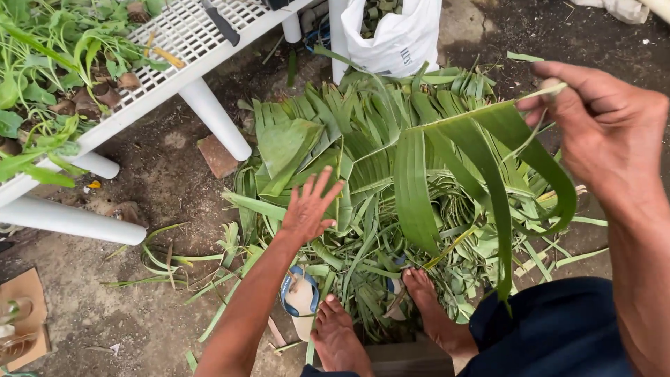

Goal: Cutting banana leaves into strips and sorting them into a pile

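At the far left, a white plastic rack [183, 31] with a perforated grid top stood on thick round legs, its surface crowded with leafy green seedlings [42, 77] in small brown pots. A dark-handled knife [220, 22] lay near the rack's upper edge. Below it, at the lower left corner of the bare, damp dirt ground [118, 300], sat a flat piece of brown cardboard [24, 318]. A reddish brick fragment [218, 156] rested on the dirt beside one rack leg.

The left hand [309, 207] was spread open, fingers splayed and empty, hovering over the left edge of a broad heap of long, flat, glossy green leaf strips [363, 153] piled on the ground. A blue-and-white sandal [300, 293] lay at the heap's near edge, just beside two bare feet [387, 321] standing among the strips.

Behind the heap, at the upper edge of the ground, a white plastic bag [394, 35] stood upright and filled with more greenery.

To the right, the right hand [600, 126] was raised above the heap, its fingertips pinched on the thin pale midrib of a palm frond [474, 160], whose wide ribbed leaflets drooped in smooth curves towards the heap. Dark blue cloth [551, 328] covered the lower right corner.
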